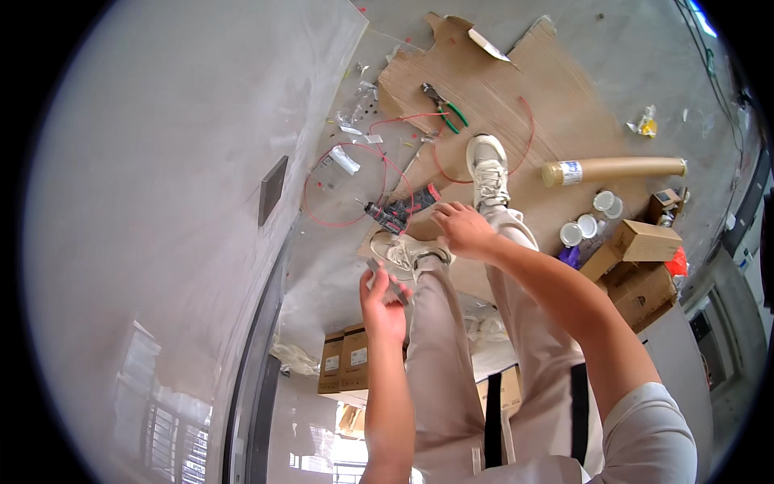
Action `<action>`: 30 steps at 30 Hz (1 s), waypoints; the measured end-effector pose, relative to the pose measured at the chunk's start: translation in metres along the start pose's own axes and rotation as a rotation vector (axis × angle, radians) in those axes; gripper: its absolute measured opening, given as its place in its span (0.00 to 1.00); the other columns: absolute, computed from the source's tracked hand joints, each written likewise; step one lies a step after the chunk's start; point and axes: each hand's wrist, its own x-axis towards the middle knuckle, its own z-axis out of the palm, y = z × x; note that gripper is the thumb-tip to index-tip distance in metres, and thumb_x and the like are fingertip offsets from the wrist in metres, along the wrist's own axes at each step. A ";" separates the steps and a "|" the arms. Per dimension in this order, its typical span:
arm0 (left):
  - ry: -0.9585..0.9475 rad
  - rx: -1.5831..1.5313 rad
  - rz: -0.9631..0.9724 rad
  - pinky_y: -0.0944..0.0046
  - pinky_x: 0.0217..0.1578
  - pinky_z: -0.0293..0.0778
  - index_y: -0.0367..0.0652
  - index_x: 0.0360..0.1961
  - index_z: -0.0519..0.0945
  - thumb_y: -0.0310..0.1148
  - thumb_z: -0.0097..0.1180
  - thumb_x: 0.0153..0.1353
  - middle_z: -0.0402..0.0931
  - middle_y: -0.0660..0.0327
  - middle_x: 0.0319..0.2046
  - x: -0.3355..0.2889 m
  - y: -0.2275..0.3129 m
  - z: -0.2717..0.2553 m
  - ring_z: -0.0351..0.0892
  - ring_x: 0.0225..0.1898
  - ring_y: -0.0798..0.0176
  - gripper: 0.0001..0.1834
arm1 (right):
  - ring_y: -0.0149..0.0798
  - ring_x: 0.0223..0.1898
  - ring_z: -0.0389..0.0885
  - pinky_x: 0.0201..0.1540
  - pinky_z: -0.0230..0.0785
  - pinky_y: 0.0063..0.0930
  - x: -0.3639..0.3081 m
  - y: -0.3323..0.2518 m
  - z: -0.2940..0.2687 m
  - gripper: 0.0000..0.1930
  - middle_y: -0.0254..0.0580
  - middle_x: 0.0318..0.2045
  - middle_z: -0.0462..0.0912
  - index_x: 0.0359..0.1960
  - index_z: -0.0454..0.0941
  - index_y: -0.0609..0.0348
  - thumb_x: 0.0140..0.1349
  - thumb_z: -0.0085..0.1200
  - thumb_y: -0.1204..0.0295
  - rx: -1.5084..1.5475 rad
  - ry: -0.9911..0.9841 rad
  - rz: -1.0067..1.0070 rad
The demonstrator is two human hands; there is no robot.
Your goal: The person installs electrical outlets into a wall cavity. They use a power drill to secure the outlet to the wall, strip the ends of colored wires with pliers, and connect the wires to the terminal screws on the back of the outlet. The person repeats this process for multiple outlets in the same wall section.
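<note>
In my left hand [382, 310] is a small flat grey plate [389, 282], gripped between thumb and fingers and tilted. My right hand [466, 231] is held over my legs, with nothing visible in it. Its fingers are loosely bent and apart, and their tips are near a red-and-black cordless drill [393, 216] lying on its side by my shoe. I cannot tell whether they touch it. A dark grey square panel [272, 191] sits on the pale wall to the left.
Flattened cardboard [556, 105] covers the floor, with green-handled pliers [445, 108] on it. A loop of red wire [306, 189] curls around the drill. To the right are a cardboard tube [621, 169], round white tubs [571, 234] and open boxes [641, 242]. Plastic scraps [345, 160] lie beside the wall.
</note>
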 end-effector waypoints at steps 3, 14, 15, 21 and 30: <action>-0.105 0.038 0.050 0.59 0.39 0.75 0.47 0.60 0.72 0.35 0.67 0.63 0.76 0.61 0.44 -0.003 -0.005 -0.024 0.76 0.38 0.61 0.26 | 0.47 0.68 0.64 0.69 0.56 0.50 0.060 0.036 0.065 0.26 0.41 0.63 0.72 0.61 0.75 0.54 0.60 0.58 0.65 -0.573 0.090 -0.067; -0.276 0.648 0.579 0.61 0.48 0.80 0.37 0.70 0.56 0.20 0.75 0.46 0.69 0.54 0.53 -0.059 0.019 0.022 0.76 0.50 0.62 0.52 | 0.42 0.50 0.81 0.43 0.77 0.40 0.109 -0.022 0.072 0.26 0.38 0.47 0.83 0.54 0.78 0.59 0.52 0.63 0.66 -0.696 -0.043 -0.192; -0.271 0.658 0.667 0.60 0.48 0.80 0.36 0.70 0.55 0.19 0.76 0.45 0.68 0.54 0.54 -0.077 0.021 0.030 0.76 0.50 0.62 0.53 | 0.43 0.49 0.83 0.40 0.79 0.41 0.099 -0.048 0.060 0.24 0.39 0.45 0.85 0.52 0.80 0.59 0.52 0.62 0.67 -0.670 -0.095 -0.081; -0.434 0.734 0.911 0.57 0.52 0.82 0.33 0.70 0.58 0.23 0.78 0.45 0.65 0.49 0.63 -0.211 0.064 0.064 0.77 0.56 0.56 0.53 | 0.36 0.24 0.86 0.19 0.67 0.35 0.027 -0.119 -0.056 0.20 0.39 0.24 0.84 0.28 0.84 0.51 0.59 0.59 0.47 0.343 -0.615 0.466; -0.459 0.746 1.171 0.58 0.58 0.75 0.33 0.70 0.68 0.37 0.83 0.42 0.62 0.54 0.59 -0.450 0.129 0.107 0.71 0.58 0.59 0.54 | 0.33 0.24 0.81 0.24 0.73 0.28 -0.262 -0.172 -0.181 0.22 0.39 0.30 0.81 0.44 0.79 0.59 0.59 0.64 0.54 0.953 -0.202 0.297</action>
